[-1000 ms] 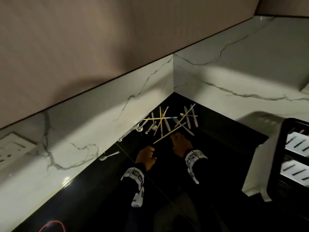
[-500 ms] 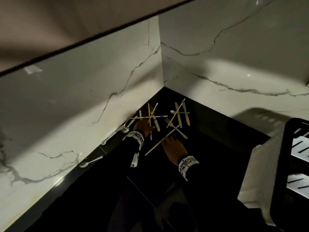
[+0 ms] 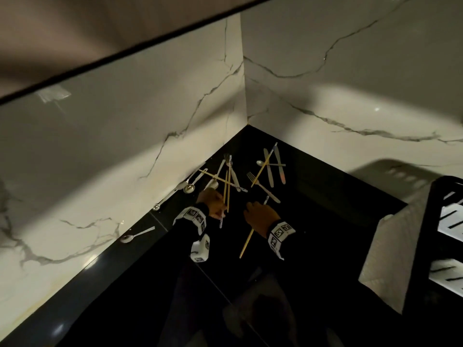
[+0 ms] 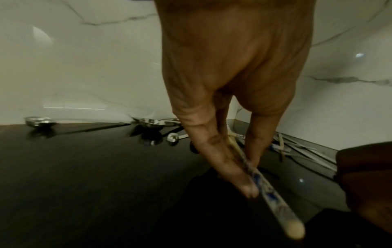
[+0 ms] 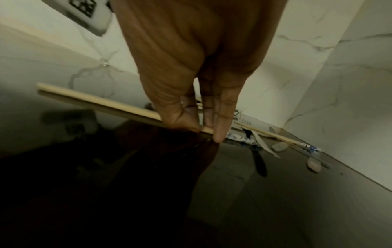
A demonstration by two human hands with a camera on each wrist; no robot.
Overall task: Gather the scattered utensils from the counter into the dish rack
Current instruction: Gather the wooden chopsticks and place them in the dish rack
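Note:
Scattered utensils [image 3: 265, 171] (forks, knives, spoons, chopsticks) lie crossed in the corner of the black counter [image 3: 325, 221]. My left hand [image 3: 213, 202] is at the pile's near left edge. In the left wrist view its thumb and fingers [image 4: 244, 181] pinch a blue-patterned chopstick [image 4: 269, 189] that points back at the camera. My right hand [image 3: 260, 214] sits just right of it and pinches a plain wooden chopstick [image 3: 246, 244], gripped between thumb and fingers [image 5: 218, 130] in the right wrist view, just above the counter. The black dish rack [image 3: 426, 246] stands at the far right.
A lone spoon [image 3: 135, 236] and small metal measuring spoons [image 3: 188, 187] lie along the left marble wall. A white draining tray [image 3: 390, 259] sits beside the rack. Marble walls close the corner on two sides. Dark open counter lies between my hands and the rack.
My left hand reached into the pile and now holds the patterned chopstick. My right hand closed on the wooden chopstick that lay beside it. The head camera tilted down.

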